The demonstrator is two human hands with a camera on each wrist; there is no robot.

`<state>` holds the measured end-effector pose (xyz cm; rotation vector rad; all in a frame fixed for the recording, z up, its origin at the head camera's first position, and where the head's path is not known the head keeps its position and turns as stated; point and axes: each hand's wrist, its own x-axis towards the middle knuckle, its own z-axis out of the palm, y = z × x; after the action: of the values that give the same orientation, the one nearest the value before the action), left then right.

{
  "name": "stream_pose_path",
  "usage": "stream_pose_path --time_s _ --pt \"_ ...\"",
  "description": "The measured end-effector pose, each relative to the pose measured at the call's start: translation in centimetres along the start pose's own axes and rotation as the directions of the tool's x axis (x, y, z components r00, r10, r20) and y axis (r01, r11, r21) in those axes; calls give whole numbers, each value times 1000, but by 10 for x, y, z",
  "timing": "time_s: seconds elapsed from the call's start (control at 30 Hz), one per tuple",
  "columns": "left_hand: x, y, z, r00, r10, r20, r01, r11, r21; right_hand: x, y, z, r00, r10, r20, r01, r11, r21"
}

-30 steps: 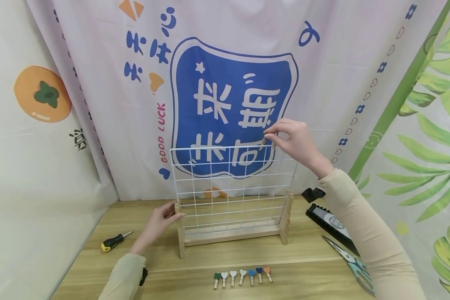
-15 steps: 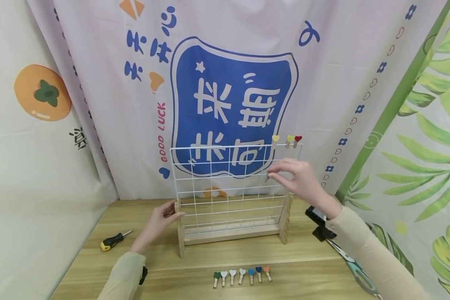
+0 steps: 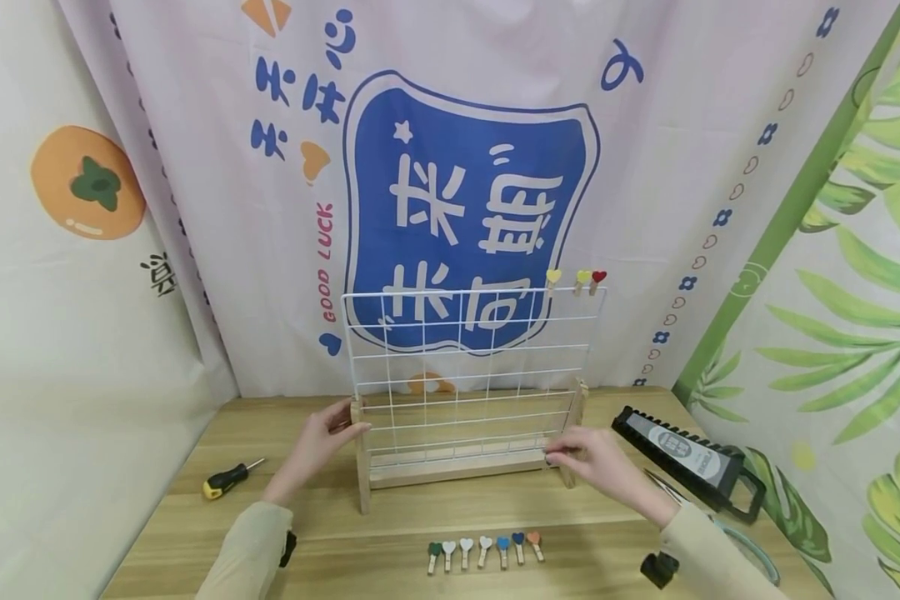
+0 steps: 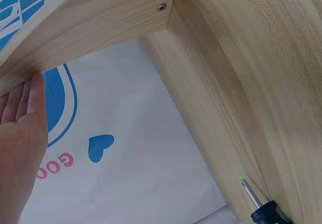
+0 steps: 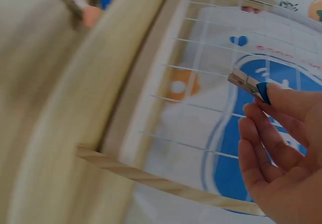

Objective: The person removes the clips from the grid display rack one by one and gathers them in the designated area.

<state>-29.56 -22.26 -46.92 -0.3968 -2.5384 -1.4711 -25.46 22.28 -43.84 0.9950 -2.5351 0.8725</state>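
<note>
- Two fingertips of the right hand [image 3: 598, 467] pinch a small wooden clothes-peg with a blue heart [image 5: 250, 84]. The other fingers are loosely spread, low beside the right post of the pale wooden stand [image 3: 457, 472].
- Left hand [image 3: 317, 443]: fingers straight, pressed flat against the stand's left post, steadying it.
- White wire grid panel [image 3: 465, 367]: upright in the stand. Three heart-topped pegs [image 3: 582, 280] — yellow, yellow-green and red — sit clipped on its top rail at the right end.
- Row of seven heart pegs [image 3: 484, 552]: lying on the wooden table [image 3: 195, 542] in front of the stand.
- Step in hand, as judged: pegging the grid. The next move calls for squeezing the held peg open, lifting it and seating it on a wire while the left hand braces the stand.
- Periphery: yellow-and-black screwdriver [image 3: 228, 481] at left, black slotted holder [image 3: 682, 454] at right.
</note>
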Motion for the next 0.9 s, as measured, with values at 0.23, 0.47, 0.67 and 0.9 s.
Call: stream_pose_path --time_s 0.23,0.47,0.67,0.9 --pt "0 2 -1 1000 23 2 -23 999 -39 -31 17 27 971 151 184 -169 982 85" --pt "0 2 -1 1000 15 8 -15 1000 -18 -49 28 43 940 179 291 -215 972 95" --pt "1 2 -1 1000 15 1 -15 1000 8 -54 32 49 920 167 354 -217 970 107" --pt "1 1 0 1000 0 4 0 1000 -11 -55 37 58 888 198 415 -279 949 146"
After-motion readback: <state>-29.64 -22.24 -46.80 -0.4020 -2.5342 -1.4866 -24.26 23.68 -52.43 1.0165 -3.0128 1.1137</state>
